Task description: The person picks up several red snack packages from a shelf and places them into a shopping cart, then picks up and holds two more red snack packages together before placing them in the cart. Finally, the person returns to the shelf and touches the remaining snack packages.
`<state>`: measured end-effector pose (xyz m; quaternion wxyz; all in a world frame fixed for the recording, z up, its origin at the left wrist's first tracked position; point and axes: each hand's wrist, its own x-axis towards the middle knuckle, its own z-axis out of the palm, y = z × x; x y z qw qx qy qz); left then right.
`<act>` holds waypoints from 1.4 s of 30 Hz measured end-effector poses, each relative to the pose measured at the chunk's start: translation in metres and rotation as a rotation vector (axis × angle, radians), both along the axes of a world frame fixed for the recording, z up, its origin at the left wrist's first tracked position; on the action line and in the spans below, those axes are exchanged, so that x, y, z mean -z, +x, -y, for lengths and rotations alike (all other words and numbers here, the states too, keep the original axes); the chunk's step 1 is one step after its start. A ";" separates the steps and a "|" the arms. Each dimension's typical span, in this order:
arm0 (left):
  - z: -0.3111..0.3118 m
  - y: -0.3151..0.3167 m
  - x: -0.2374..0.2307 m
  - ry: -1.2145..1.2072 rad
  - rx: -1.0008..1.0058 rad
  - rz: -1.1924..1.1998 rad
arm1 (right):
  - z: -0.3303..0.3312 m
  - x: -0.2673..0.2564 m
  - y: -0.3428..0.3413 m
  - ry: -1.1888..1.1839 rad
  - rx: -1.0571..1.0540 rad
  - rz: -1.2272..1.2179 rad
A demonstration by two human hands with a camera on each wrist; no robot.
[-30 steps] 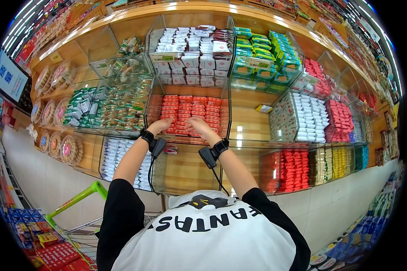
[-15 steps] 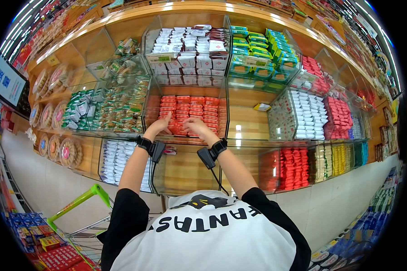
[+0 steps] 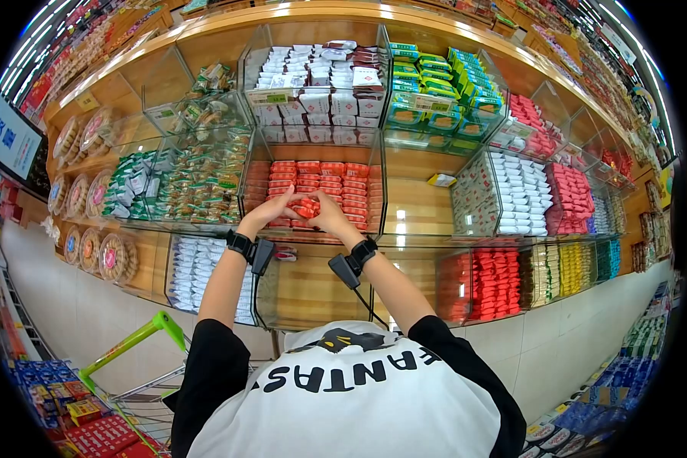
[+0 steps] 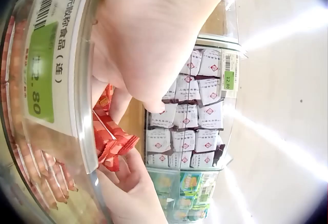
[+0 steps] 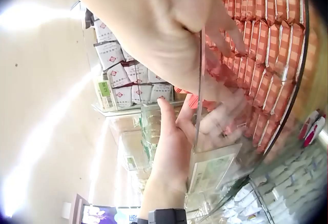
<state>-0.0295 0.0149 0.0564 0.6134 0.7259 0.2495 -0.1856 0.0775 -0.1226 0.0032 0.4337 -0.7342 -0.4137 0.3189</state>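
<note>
Between my two hands are small red wrapped packets (image 3: pixel 307 208), close over the front of a clear bin. My left hand (image 3: pixel 275 209) holds them from the left, its thumb raised in the right wrist view. My right hand (image 3: pixel 333 217) grips them from the other side, its fingers curled at the crimped wrapper end (image 4: pixel 120 149) in the left wrist view. Behind and below, rows of matching red packets (image 3: pixel 332 185) fill the bin. In the right wrist view the bin's clear front wall partly covers the left hand's fingers.
White packets (image 3: pixel 320 103) fill the bin behind, with green packs (image 3: pixel 435 84) to its right. Bagged snacks (image 3: pixel 206 179) lie to the left. A price label (image 4: pixel 56 49) hangs on the bin front. A cart with a green handle (image 3: pixel 133 343) stands at lower left.
The hands were apart over the red packets, with the left reaching among them. Now they have come together, and red packets are lifted between them.
</note>
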 end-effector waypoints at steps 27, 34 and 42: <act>0.066 -0.044 -0.045 0.151 -0.548 0.961 | 0.039 -0.108 -0.029 0.549 -0.044 -0.502; 0.101 -0.084 -0.079 0.093 -0.529 1.099 | 0.073 -0.154 -0.046 0.596 -0.258 -0.311; 0.125 -0.115 -0.097 -0.031 -0.564 1.120 | 0.083 -0.177 -0.079 0.620 -0.360 -0.392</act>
